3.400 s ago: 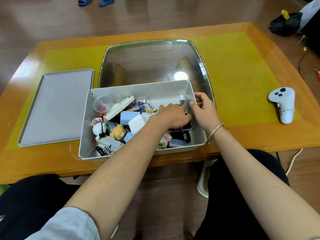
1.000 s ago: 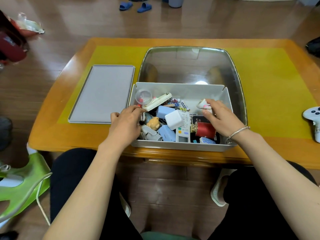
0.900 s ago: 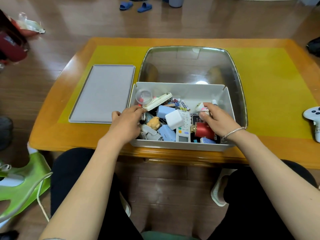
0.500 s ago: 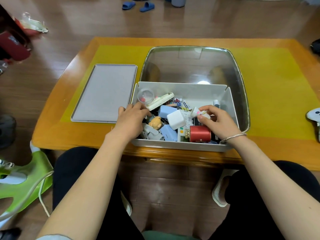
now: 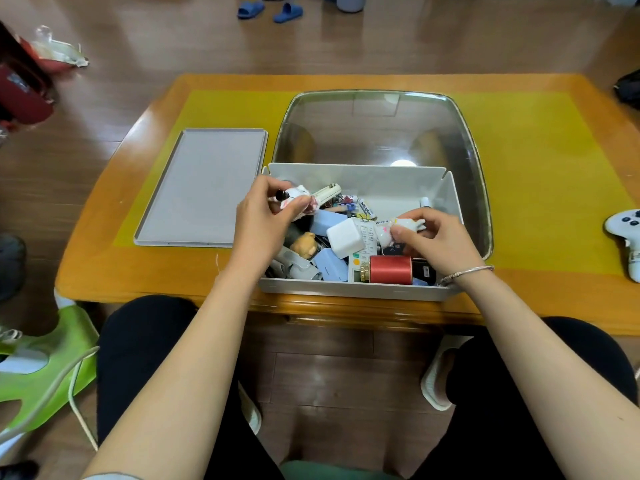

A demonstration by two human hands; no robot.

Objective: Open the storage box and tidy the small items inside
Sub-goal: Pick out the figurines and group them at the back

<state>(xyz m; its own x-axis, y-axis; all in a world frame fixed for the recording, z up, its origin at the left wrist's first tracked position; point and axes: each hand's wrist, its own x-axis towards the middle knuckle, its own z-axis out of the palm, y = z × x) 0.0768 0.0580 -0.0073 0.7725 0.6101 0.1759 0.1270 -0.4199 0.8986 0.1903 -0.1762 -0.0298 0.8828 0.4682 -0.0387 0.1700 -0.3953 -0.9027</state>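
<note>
The left hand point(image 5: 258, 220) is pinching a small white figurine point(image 5: 294, 199) over the storage box point(image 5: 353, 289), the right hand point(image 5: 433, 237) gripping another white figurine point(image 5: 398, 228); both probably light, rigid, best held by the body.

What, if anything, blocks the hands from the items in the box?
Nothing visible. The box is open, its lid lying flat to its left. The left hand already holds a figurine; the right hand holds a white toy.

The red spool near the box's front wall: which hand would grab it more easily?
Probably the right hand: it hovers just behind the spool. The left hand is farther left. Both already hold small figurines.
</note>
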